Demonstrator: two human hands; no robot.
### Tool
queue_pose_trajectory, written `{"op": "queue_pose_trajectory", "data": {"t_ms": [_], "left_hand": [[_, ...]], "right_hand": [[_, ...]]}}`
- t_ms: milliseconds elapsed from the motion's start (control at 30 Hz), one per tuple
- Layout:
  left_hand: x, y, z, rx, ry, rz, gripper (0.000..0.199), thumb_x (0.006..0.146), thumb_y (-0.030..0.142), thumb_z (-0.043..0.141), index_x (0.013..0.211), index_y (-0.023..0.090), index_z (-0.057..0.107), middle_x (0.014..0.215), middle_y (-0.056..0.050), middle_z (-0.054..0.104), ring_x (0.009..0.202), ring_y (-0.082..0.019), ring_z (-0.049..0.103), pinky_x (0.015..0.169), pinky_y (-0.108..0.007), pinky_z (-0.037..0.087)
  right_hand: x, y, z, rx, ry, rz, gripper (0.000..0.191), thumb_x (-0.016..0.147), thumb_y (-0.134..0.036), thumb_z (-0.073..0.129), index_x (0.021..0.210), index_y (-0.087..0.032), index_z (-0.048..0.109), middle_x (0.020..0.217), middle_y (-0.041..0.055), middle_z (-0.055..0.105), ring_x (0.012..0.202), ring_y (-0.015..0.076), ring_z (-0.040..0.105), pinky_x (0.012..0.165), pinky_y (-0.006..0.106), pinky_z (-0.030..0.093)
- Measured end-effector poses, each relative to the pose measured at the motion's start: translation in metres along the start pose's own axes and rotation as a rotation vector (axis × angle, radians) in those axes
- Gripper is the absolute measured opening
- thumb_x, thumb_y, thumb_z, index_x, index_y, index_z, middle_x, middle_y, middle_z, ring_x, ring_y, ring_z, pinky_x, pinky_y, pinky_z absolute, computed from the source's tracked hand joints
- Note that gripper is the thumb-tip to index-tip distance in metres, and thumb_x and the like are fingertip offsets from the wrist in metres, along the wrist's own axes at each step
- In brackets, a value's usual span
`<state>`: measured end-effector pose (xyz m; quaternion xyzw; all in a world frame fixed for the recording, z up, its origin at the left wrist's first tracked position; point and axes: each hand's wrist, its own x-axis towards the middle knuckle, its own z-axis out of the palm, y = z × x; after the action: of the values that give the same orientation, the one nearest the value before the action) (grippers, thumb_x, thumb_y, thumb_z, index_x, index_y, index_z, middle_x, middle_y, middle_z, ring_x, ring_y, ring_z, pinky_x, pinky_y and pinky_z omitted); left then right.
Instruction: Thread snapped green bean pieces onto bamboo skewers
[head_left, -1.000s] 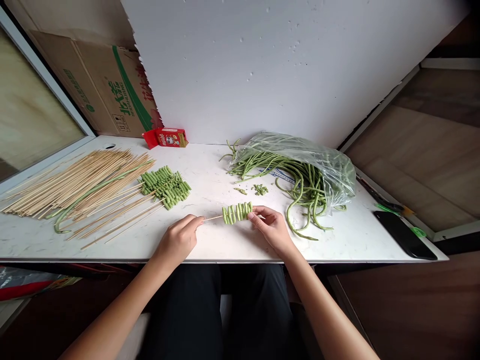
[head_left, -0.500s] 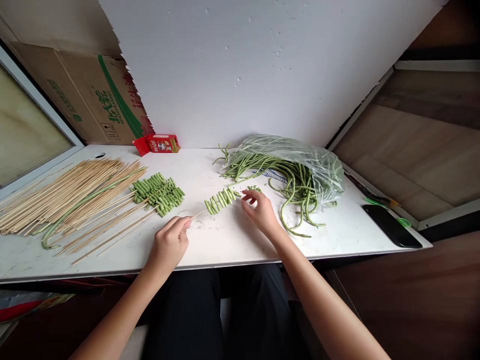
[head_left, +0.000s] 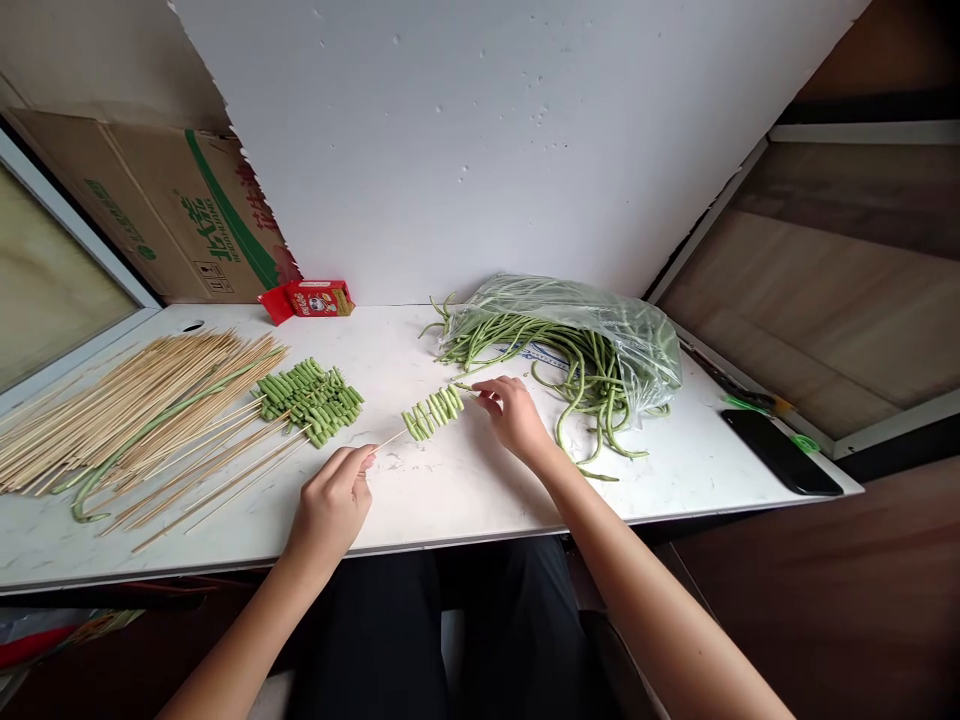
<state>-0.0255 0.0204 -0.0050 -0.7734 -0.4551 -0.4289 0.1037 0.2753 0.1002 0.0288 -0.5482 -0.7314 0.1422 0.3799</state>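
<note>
My left hand is closed on the bare end of a thin wooden skewer. Several short cut pieces of long bean sit threaded crosswise in a row along its far part. Beyond the skewer's other end, my right hand has its fingertips drawn together at a small green bean piece; part of that grip is hidden. To the left lie filled bean skewers, side by side, their sticks pointing toward the near left. Uncut long beans spill from a clear plastic bag on the right.
A large bundle of bare skewers covers the left of the white table, with one long bean across it. A red box stands at the back near a carton. A black phone lies at the right edge.
My right hand has shifted slightly left, its fingertips now closer together at the small bean piece. My left hand still holds the skewer. The whole view has moved slightly.
</note>
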Motion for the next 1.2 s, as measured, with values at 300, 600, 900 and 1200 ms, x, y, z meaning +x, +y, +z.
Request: {"op": "queue_pose_trajectory", "data": {"t_ms": [300, 600, 900, 1200], "left_hand": [[0.001, 0.003, -0.002, 0.01, -0.022, 0.052, 0.034, 0.098, 0.0, 0.05, 0.118, 0.02, 0.068, 0.094, -0.004, 0.077, 0.086, -0.019, 0.076, 0.081, -0.028, 0.06], [0.0, 0.004, -0.001, -0.039, -0.069, 0.1, 0.037, 0.096, -0.003, 0.048, 0.118, 0.02, 0.067, 0.095, -0.004, 0.077, 0.087, -0.017, 0.075, 0.082, -0.027, 0.06], [0.0, 0.003, -0.001, -0.075, -0.122, 0.082, 0.041, 0.095, -0.004, 0.043, 0.116, 0.02, 0.069, 0.095, -0.005, 0.076, 0.086, -0.018, 0.075, 0.083, -0.027, 0.062], [-0.001, 0.003, 0.0, -0.09, -0.13, 0.069, 0.04, 0.094, -0.005, 0.045, 0.114, 0.019, 0.069, 0.095, -0.005, 0.076, 0.086, -0.018, 0.075, 0.083, -0.027, 0.061]], "right_hand": [[-0.051, -0.002, -0.01, 0.747, 0.035, 0.35, 0.037, 0.085, -0.053, 0.082, 0.103, -0.021, 0.079, 0.108, 0.0098, 0.08, 0.091, 0.0236, 0.071, 0.074, 0.033, 0.052], [-0.06, -0.002, -0.007, 0.902, 0.087, 0.433, 0.039, 0.081, -0.053, 0.087, 0.105, -0.022, 0.082, 0.103, 0.009, 0.083, 0.09, 0.0229, 0.073, 0.07, 0.031, 0.05], [-0.06, -0.002, -0.006, 0.886, 0.07, 0.431, 0.039, 0.082, -0.053, 0.086, 0.105, -0.023, 0.082, 0.102, 0.0089, 0.083, 0.089, 0.0221, 0.072, 0.071, 0.032, 0.05], [-0.06, -0.004, -0.007, 0.891, 0.058, 0.425, 0.038, 0.08, -0.051, 0.088, 0.103, -0.022, 0.082, 0.098, 0.0083, 0.083, 0.086, 0.0212, 0.071, 0.07, 0.032, 0.051]]}}
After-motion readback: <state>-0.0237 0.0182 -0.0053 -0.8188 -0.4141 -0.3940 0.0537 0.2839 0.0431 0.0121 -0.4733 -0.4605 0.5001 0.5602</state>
